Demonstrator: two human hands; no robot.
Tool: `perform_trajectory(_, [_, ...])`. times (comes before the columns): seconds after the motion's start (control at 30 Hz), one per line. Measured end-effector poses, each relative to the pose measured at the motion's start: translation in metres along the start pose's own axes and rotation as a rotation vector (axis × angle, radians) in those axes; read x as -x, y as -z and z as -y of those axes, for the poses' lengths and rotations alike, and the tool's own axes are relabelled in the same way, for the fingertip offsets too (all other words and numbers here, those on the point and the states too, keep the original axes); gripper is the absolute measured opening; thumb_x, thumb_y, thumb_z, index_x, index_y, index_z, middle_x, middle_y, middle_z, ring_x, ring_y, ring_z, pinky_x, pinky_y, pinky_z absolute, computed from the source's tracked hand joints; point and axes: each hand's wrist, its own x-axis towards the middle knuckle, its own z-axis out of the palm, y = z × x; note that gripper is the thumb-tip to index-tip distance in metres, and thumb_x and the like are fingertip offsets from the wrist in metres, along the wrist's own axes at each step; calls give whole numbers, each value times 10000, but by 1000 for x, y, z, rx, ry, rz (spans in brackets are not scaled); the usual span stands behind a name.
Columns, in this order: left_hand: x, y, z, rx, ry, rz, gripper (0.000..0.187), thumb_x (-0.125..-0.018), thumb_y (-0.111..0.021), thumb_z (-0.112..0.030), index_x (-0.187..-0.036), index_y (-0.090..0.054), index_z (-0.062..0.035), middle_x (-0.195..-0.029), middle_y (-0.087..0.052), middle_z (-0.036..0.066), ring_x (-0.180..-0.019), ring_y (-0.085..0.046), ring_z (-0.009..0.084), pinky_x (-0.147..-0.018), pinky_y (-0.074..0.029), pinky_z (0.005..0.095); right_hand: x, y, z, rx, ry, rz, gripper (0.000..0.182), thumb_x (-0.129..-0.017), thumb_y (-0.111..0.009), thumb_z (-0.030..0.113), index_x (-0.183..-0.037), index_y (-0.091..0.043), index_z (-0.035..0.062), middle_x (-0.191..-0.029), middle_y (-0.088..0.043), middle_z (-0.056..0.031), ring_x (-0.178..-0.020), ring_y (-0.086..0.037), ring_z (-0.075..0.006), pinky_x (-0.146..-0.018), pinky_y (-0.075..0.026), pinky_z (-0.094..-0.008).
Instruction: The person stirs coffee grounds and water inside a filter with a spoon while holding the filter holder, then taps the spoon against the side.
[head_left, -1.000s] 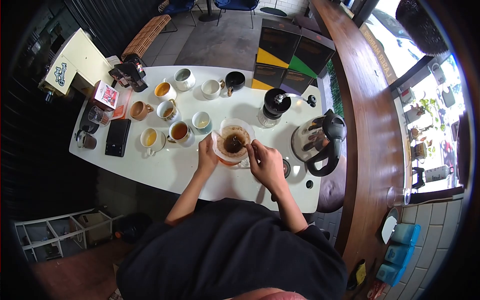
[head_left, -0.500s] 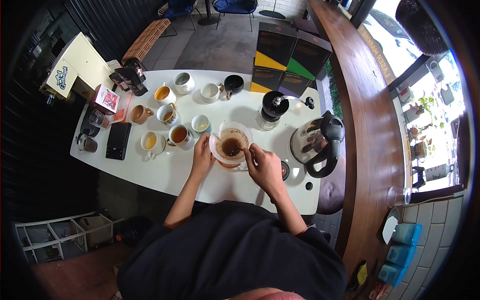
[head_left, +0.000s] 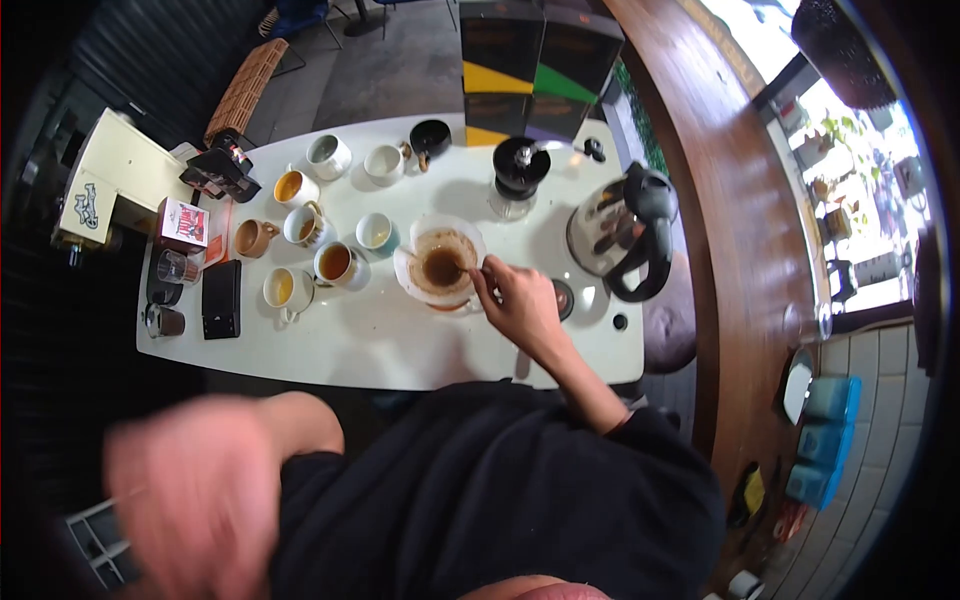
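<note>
My right hand (head_left: pixel 522 305) pinches the thin handle of what looks like a spoon (head_left: pixel 466 270); its lower end is sunk in wet coffee grounds and hidden. Those grounds (head_left: pixel 440 268) sit in a white paper filter (head_left: pixel 408 262), set in a dripper whose orange-brown base shows below the rim. My left hand (head_left: pixel 200 490) is raised close to the camera at lower left, away from the table. Motion smears its fingers. Near the filter stand a cup of pale liquid (head_left: pixel 377 232) and a cup of brown tea-like liquid (head_left: pixel 336 263).
Several more cups, including a yellow-filled mug (head_left: pixel 288 290), crowd the table's left half beside a black scale (head_left: pixel 222 300). A hand grinder (head_left: pixel 520 170) stands behind the filter, a kettle (head_left: pixel 610 235) to the right. Boxes (head_left: pixel 535 70) are stacked at the back.
My left hand has let go of the filter's left side and swung down and left toward the camera. My right hand stays at the filter with the spoon. The view has shifted.
</note>
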Motion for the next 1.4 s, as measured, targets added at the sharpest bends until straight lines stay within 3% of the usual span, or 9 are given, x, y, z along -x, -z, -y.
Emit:
perform_trajectory(0.03, [-41, 10, -12, -197, -351, 13, 363, -1051, -389, -455, -1022, -586, -151, -1095, -602, -10, -1074, -540, 135, -968, -439, 378, 0, -3, -1, 13, 1, -4, 279, -958, -628, 264, -789, -575, 49, -594, -623, -121, -552, -627, -347, -528, -485, -438])
perform_trajectory(0.2, [-15, 57, -10, -95, -253, -63, 365, -1052, -388, -451, -1009, -581, -143, -1061, -598, -11, -1034, -546, 137, -944, -446, 375, 1, -2, 1, 37, 6, 47, 258, -957, -629, 252, -793, -575, 60, -601, -618, -111, -545, -613, -345, -517, -464, -444])
perform_trajectory(0.87, [-12, -24, -47, 115, -388, -348, 388, -1062, -384, -430, -944, -559, -104, -888, -578, -18, -832, -573, 151, -820, -485, 362, 8, 0, 9, 24, 54, 51, 219, -941, -639, 212, -810, -587, 44, -671, -649, -127, -582, -628, -342, -540, -476, -442])
perform_trajectory(1.13, [2, -35, -65, 153, -392, -436, 401, -1065, -383, -422, -918, -550, -88, -820, -570, -20, -751, -584, 156, -771, -500, 356, 7, 10, 14, -23, 78, -56, 256, -957, -633, 204, -774, -565, 38, -590, -558, -119, -511, -559, -324, -508, -428, -407])
perform_trajectory(1.2, [45, -21, -54, 171, -183, -151, 369, -1053, -416, -435, -945, -514, -95, -791, -531, 5, -753, -558, 174, -795, -497, 379, 8, 7, 12, -38, 87, -49, 257, -954, -640, 198, -769, -563, 37, -586, -552, -117, -494, -537, -317, -501, -420, -395])
perform_trajectory(1.27, [99, 15, -30, -69, -29, 199, 330, -1024, -492, -407, -1023, -489, -77, -861, -580, 70, -869, -578, 187, -835, -492, 395, 7, 5, 10, -45, 95, -49, 252, -952, -643, 190, -770, -565, 34, -586, -551, -117, -483, -526, -306, -498, -414, -393])
perform_trajectory(1.3, [120, 19, -45, -282, 414, 429, 297, -994, -570, -288, -1122, -461, -43, -964, -616, 139, -987, -589, 217, -865, -494, 404, 7, 3, 10, -48, 96, -38, 252, -952, -643, 190, -770, -565, 34, -586, -551, -117, -483, -526, -306, -498, -414, -393])
perform_trajectory(1.33, [153, 17, -42, -133, 746, 366, 293, -971, -590, -112, -1206, -445, -15, -1098, -617, 166, -1045, -602, 244, -916, -486, 410, 8, 2, 9, -50, 92, -30, 243, -951, -644, 187, -778, -573, 31, -588, -555, -119, -482, -530, -300, -498, -415, -392])
perform_trajectory(1.4, [204, 37, -42, -96, 1265, 321, 321, -1003, -551, -103, -1295, -463, -5, -1263, -581, 170, -1103, -596, 222, -983, -450, 360, 8, 0, 12, -59, 93, -3, 234, -950, -644, 184, -787, -581, 28, -591, -558, -121, -481, -534, -295, -498, -416, -391])
